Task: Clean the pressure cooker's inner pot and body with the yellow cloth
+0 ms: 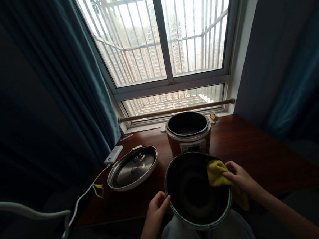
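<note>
A dark inner pot (192, 207) rests on my lap at the near edge of the wooden table. My left hand (157, 207) grips its left rim, fingers closed over the edge. My right hand (240, 179) is closed on a yellow cloth (216, 173), which it presses against the pot's right inner wall and rim. Part of the cloth hangs outside the pot under my wrist. Behind the pot stands the cooker body (188, 132), lid off and hollow.
The cooker's lid (132, 168) lies upside down on the table (258, 149) to the left. A white power bank (113, 154) with a white cable sits at the table's left edge. Curtains hang on both sides of the window. A wooden rod (175, 110) lies along the sill.
</note>
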